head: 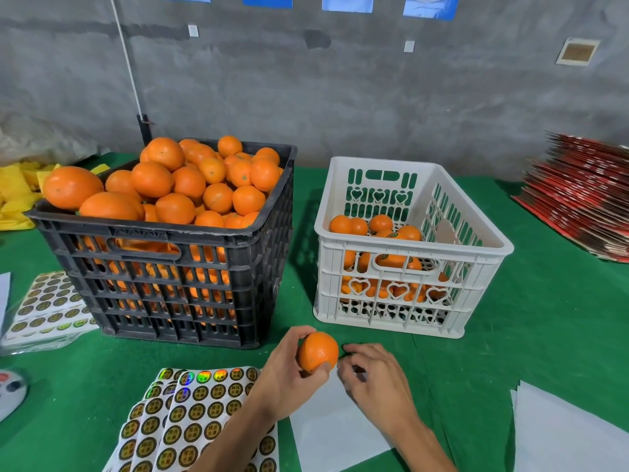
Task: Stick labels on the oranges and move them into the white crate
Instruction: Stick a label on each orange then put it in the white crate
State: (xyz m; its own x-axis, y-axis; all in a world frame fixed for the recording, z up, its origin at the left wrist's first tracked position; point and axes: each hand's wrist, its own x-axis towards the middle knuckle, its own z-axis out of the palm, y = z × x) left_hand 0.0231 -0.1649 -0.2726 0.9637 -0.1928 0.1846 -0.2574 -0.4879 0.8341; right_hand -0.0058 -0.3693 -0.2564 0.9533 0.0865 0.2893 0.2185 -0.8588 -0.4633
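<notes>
My left hand grips one orange just above the green table, in front of the two crates. My right hand is at the orange's right side, fingers curled, thumb and forefinger pinching what looks like a small dark label against the fruit. Sheets of round gold labels lie fanned out under my left forearm. The white crate stands behind my hands on the right, with several oranges in its bottom. The black crate on the left is heaped with oranges.
More label sheets lie left of the black crate. White backing paper lies under my right hand, with another sheet at the right edge. Red flattened cartons are stacked far right and yellow packing far left. A grey concrete wall stands behind.
</notes>
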